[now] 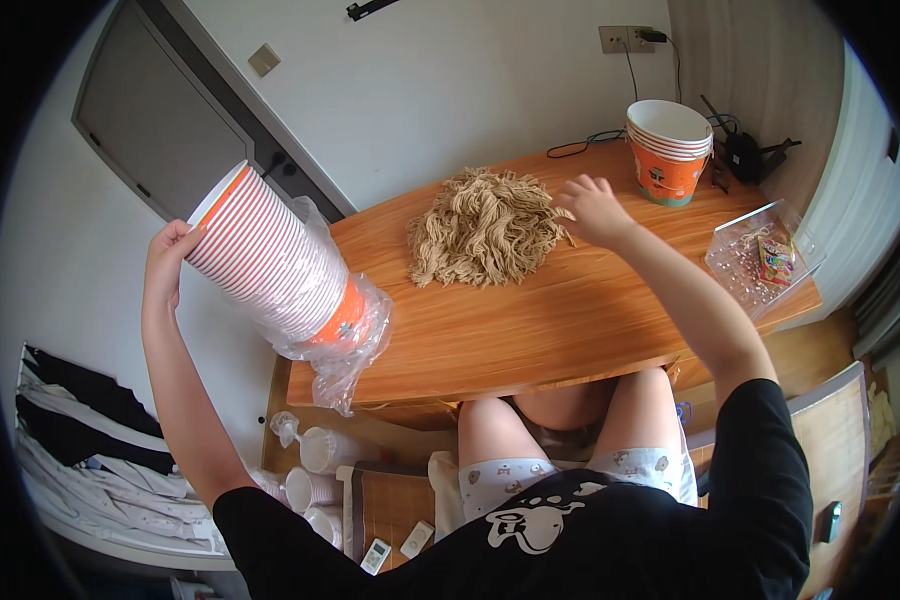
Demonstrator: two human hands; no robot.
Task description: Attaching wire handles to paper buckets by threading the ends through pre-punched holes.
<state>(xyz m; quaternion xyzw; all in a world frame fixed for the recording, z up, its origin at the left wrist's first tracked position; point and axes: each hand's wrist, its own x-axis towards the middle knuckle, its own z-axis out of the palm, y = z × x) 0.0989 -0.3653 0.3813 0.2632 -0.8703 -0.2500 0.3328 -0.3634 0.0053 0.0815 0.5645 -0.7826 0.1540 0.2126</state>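
Observation:
My left hand [169, 258] grips the top rim of a tall stack of nested paper buckets [275, 255], white-rimmed with orange sides. The stack leans to the left over the table's left end, its lower part inside a crumpled clear plastic bag [370, 325]. My right hand [595, 212] is raised by the right side of a loose heap of tan cord strands [482, 228], fingers spread and nothing visible in them. Whether its fingertips touch the strands I cannot tell.
On the wooden table [530, 330], a shorter stack of orange buckets [668, 150] stands at the back right. A clear tray [760, 255] with small pieces and a colourful packet sits at the right edge. Behind are a black router [745, 155] and cables. Wrapped white containers [315, 485] lie below left.

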